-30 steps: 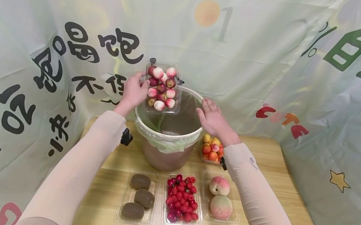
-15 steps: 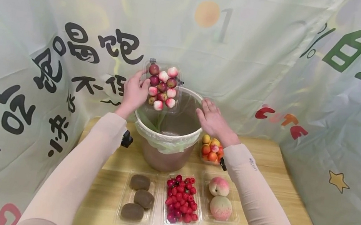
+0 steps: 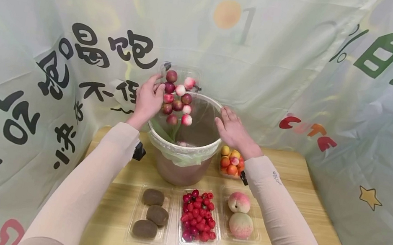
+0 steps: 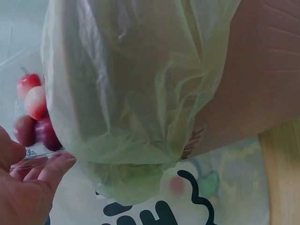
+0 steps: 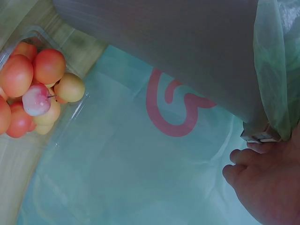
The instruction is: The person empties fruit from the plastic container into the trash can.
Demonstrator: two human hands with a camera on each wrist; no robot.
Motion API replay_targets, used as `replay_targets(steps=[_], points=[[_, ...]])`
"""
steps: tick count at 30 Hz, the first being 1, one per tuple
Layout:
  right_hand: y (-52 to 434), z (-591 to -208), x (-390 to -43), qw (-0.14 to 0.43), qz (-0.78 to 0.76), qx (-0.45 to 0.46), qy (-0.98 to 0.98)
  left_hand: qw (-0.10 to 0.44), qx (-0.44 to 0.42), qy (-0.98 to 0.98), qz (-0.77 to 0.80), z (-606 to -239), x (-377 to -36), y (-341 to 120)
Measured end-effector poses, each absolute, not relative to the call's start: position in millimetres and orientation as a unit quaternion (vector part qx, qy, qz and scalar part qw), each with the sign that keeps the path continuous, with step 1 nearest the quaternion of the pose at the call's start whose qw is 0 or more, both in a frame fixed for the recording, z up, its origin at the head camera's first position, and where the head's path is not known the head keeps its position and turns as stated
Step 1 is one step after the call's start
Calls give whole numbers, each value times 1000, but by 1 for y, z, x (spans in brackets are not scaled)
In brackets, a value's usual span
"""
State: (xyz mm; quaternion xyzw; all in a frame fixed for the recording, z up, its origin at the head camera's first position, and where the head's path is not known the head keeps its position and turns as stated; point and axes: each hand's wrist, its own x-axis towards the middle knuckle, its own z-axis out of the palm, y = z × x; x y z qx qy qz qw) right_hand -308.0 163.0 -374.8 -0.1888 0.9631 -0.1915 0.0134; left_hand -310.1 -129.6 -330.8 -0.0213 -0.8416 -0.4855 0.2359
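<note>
Above the bucket's rim, the left hand (image 3: 149,99) has its grip pinched on a clear tray (image 3: 182,74) tipped steeply, small red and pink fruits (image 3: 177,98) spilling from it toward the bucket (image 3: 181,171) just below. Across the opening, the right hand (image 3: 233,129) rests with fingers spread on the green liner (image 3: 180,156). Beside that wrist sits a tray of orange fruits (image 3: 230,163); nearer the person, the tabletop (image 3: 304,189) carries kiwis (image 3: 150,213), cherries (image 3: 197,216) and peaches (image 3: 239,216)

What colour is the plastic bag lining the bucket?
Pale green, translucent bag; the left wrist view shows it best.
</note>
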Motion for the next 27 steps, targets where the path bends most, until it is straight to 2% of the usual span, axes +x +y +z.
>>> replay_targets(steps=[27], points=[[163, -376, -313, 14, -192, -192, 962, 264, -39, -810, -523, -333, -310, -132]])
